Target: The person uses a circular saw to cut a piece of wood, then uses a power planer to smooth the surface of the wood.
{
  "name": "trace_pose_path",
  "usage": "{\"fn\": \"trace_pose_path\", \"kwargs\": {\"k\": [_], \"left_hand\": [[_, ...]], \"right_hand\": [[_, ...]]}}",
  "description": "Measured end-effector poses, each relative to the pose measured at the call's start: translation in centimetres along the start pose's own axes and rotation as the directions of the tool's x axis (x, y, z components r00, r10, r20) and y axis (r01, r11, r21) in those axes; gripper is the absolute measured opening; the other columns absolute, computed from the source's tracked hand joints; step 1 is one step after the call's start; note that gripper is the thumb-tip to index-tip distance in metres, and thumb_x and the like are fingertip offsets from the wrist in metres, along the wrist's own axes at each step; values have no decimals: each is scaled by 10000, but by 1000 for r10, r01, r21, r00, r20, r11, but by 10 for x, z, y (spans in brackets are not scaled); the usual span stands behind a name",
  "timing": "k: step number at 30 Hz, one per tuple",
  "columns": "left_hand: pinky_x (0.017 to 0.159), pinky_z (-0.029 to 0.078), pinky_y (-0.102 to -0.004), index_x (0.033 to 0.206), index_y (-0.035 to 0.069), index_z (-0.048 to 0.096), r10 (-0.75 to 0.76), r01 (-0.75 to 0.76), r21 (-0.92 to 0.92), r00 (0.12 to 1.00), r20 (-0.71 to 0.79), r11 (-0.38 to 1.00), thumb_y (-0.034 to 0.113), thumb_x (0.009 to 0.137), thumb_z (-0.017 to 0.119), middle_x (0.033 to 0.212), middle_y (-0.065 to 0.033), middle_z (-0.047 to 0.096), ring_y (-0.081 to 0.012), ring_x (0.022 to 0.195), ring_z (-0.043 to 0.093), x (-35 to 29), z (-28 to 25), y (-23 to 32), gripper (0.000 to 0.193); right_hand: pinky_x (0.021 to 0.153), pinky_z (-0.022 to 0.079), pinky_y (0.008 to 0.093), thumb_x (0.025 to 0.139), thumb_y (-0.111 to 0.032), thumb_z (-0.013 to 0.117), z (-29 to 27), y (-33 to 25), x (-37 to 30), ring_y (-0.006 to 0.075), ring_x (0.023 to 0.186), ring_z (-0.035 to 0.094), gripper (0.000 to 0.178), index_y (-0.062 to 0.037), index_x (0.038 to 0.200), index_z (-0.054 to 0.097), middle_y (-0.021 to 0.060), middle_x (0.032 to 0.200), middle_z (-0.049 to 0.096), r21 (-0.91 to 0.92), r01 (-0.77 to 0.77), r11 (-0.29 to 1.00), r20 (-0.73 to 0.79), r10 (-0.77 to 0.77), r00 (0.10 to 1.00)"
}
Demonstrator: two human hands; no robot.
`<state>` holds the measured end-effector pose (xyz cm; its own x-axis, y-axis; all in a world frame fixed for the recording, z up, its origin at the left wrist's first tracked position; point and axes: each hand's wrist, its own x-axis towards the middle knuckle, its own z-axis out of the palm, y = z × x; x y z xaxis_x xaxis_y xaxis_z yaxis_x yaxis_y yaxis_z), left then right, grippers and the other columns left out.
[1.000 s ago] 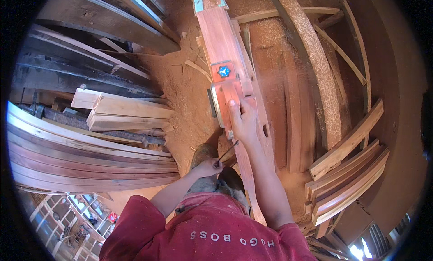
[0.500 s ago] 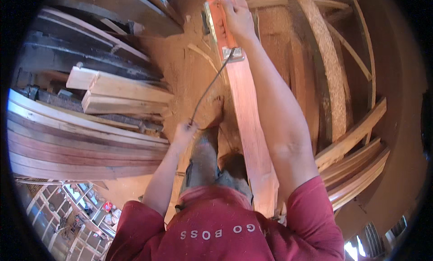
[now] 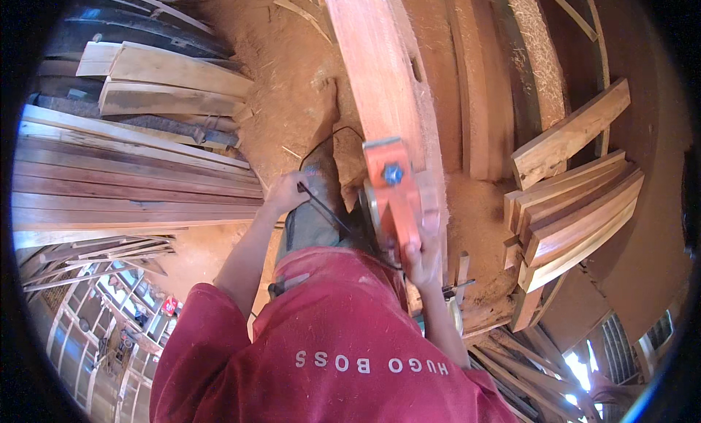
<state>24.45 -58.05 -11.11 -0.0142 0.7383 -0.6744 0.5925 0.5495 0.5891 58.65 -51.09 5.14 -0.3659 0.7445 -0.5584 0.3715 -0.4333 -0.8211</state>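
Note:
An orange electric planer (image 3: 392, 196) with a blue front knob rests over the near part of a long pinkish board (image 3: 372, 72), close to my body. My right hand (image 3: 423, 266) is closed on its rear handle, slightly blurred by motion. Off to the left, beside my thigh, my left hand (image 3: 286, 193) grips the planer's black power cord (image 3: 328, 212). From there the cord runs toward the rear of the tool. The planer's underside is hidden, so I cannot tell whether it touches the wood.
Long planks (image 3: 139, 182) are piled on the left, below shorter pale boards (image 3: 175, 72). Curved wooden pieces (image 3: 584, 218) are stacked on the right. Wood dust covers the ground (image 3: 277, 65) around my bare foot (image 3: 328, 105). A shavings-covered beam (image 3: 537, 50) lies at the far right.
My right hand has drawn the planer back from the board's far end toward my body, and that arm is now bent. The left hand still holds the cord, slightly further left.

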Motion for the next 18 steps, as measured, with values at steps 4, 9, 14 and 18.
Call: {"fn": "trace_pose_path", "kwargs": {"k": [4, 9, 14, 18], "left_hand": [[748, 525, -376, 824, 34, 674, 66, -63, 46, 995, -68, 997, 291, 758, 822, 835, -137, 668, -272, 812, 669, -5, 26, 0, 303], [744, 523, -357, 835, 28, 676, -65, 49, -108, 987, -146, 993, 216, 793, 803, 848, -123, 683, -232, 796, 660, -12, 17, -21, 231], [739, 530, -337, 867, 10, 689, -181, 132, -209, 955, -235, 969, 154, 846, 764, 879, -102, 710, -175, 795, 659, -11, 5, -60, 164], [732, 537, -325, 934, 10, 714, -237, 164, -298, 945, -227, 940, 150, 870, 742, 890, -108, 722, -169, 796, 668, -5, -7, -65, 157]], "right_hand": [[619, 457, 367, 930, -478, 572, 1, 3, -13, 208, 672, 565, 516, 35, 954, 617, 123, 713, 570, -47, 43, 998, -27, -44, 999], [603, 471, 371, 941, -431, 580, 12, -32, 41, 216, 645, 590, 466, 33, 952, 618, 108, 680, 579, -44, 71, 996, -32, -73, 997], [669, 484, 384, 963, -402, 557, 33, -85, 124, 238, 724, 622, 458, 43, 1033, 638, 136, 770, 644, -94, 151, 984, -58, -157, 986], [722, 484, 394, 988, -396, 527, 47, -133, 194, 256, 791, 639, 471, 45, 1106, 647, 179, 845, 674, -193, 312, 930, -85, -333, 939]]}}
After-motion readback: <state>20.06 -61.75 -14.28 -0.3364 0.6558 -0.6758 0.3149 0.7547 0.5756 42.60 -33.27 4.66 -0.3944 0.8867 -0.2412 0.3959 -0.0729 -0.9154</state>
